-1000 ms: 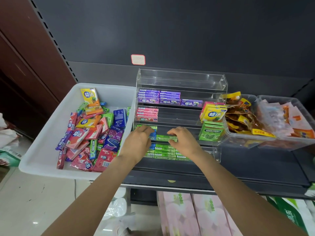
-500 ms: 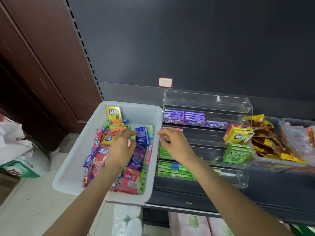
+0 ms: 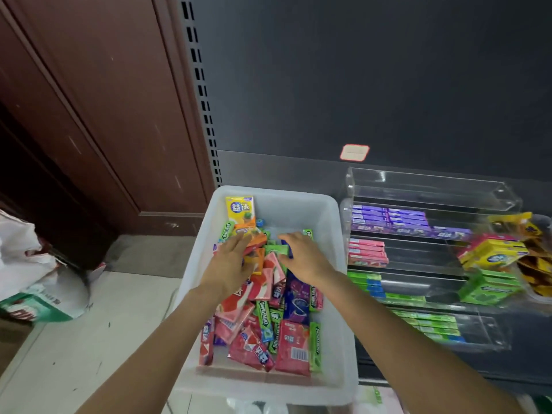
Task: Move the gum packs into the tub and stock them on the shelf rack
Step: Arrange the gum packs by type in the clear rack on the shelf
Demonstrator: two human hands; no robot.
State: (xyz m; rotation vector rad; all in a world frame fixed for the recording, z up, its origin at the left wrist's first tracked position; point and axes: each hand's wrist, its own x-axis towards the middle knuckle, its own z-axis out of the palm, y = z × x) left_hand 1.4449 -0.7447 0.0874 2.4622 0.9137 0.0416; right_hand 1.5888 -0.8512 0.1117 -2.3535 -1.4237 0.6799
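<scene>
Both hands have left the clear acrylic tiered shelf rack (image 3: 430, 186) at right; left hand (image 3: 230, 264) and right hand (image 3: 304, 258) now hover flat-fingered, holding nothing, over colourful gum packs (image 3: 268, 318) heaped in the white plastic tub (image 3: 337, 294) at centre.

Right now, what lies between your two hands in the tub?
In the head view, orange packs and a green pack lie between the left hand and right hand.

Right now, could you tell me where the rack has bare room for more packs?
The clear rack's top tier is bare, and the pink row and green row leave room to their right. The white tub is crowded.
</scene>
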